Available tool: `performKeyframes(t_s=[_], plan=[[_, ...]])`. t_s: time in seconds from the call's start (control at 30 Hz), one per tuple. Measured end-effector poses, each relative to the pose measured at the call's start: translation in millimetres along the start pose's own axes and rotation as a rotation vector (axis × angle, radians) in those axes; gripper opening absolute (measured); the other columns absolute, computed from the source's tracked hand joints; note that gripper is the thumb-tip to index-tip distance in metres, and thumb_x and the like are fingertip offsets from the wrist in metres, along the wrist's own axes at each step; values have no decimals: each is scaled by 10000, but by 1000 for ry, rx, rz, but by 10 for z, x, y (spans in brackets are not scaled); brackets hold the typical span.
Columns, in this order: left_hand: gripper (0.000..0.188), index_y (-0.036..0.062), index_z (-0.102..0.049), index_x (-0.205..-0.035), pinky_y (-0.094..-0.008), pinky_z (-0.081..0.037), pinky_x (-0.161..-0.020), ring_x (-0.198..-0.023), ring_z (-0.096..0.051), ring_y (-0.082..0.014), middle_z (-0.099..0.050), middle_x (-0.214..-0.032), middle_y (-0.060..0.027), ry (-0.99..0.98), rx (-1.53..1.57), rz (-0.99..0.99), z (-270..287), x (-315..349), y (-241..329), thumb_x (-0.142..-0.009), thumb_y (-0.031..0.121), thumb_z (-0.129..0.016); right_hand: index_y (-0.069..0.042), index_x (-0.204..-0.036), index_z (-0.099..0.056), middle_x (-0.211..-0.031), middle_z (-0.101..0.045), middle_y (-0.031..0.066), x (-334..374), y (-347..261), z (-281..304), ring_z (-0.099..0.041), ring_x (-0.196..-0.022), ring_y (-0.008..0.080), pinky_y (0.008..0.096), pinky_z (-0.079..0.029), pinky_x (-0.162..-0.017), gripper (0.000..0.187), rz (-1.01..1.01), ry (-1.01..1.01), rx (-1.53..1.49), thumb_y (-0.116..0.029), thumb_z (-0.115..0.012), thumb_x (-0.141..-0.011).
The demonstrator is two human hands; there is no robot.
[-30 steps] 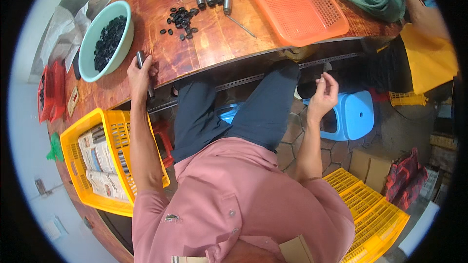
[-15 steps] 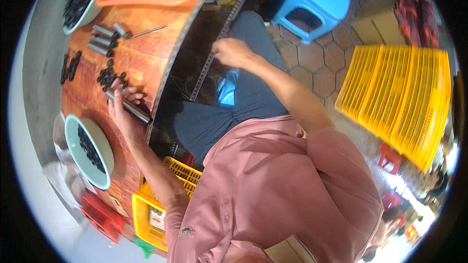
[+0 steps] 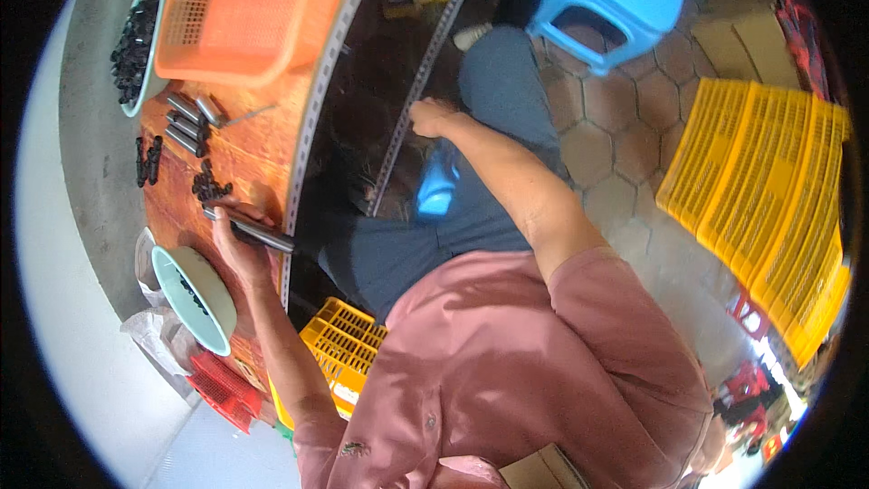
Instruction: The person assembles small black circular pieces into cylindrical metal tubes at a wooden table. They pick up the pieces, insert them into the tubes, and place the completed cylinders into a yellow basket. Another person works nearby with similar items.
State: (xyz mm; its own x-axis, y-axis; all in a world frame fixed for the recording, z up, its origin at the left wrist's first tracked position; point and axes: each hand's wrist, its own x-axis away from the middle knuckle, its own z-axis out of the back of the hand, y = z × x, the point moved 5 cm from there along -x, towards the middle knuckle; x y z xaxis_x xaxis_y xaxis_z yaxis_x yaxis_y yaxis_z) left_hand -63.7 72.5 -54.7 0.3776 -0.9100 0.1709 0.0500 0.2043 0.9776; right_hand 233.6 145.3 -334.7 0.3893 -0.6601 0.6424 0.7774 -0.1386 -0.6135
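Note:
My left hand (image 3: 243,249) rests at the table's edge with its fingers wrapped round a grey metal tube (image 3: 262,234). The tube's right end sticks out just past the edge. Beyond that hand lies a small heap of black parts (image 3: 210,183). Farther off, several similar grey tubes (image 3: 186,134) lie side by side, with a thin rod (image 3: 249,115) beside them. My right hand (image 3: 431,117) is held closed above the gap between the table and my right leg. What it holds, if anything, is hidden.
An orange basket (image 3: 244,27) stands at the table's far end, beside a bowl of black pieces (image 3: 136,45). A pale green bowl (image 3: 195,299) sits near my left forearm. A yellow crate (image 3: 339,344) is below the edge. Blue stool (image 3: 615,0) and stacked yellow crates (image 3: 760,208) stand right.
The view has shifted, so more of the orange basket shows. The tube in my left hand has moved slightly rightward, its end now over the table's edge. My right hand stays closed.

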Motion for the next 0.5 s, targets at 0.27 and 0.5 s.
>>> performKeyframes(t_s=[0.27,0.5], plan=[[346,75,-564,-987,-393,-546,-651,-715,-630,-231,-591,-807,-89,250,40,-85,-371,-250,-231,-1006,420,-549,-53,-1271,-679,-1341,-647,201,-1497,721,280,-627,-1233,368,472,-528,-994,368,-98,91,36,-203,-561,-956],[424,51,-537,-917,-284,-458,-594,-655,-548,-201,-540,-764,-68,230,-54,-175,-629,-104,-96,-983,469,-524,-51,-1348,-624,-1414,-597,202,-2485,715,852,-577,-1301,366,457,-497,-1042,436,-117,-49,193,-246,-566,-962]])
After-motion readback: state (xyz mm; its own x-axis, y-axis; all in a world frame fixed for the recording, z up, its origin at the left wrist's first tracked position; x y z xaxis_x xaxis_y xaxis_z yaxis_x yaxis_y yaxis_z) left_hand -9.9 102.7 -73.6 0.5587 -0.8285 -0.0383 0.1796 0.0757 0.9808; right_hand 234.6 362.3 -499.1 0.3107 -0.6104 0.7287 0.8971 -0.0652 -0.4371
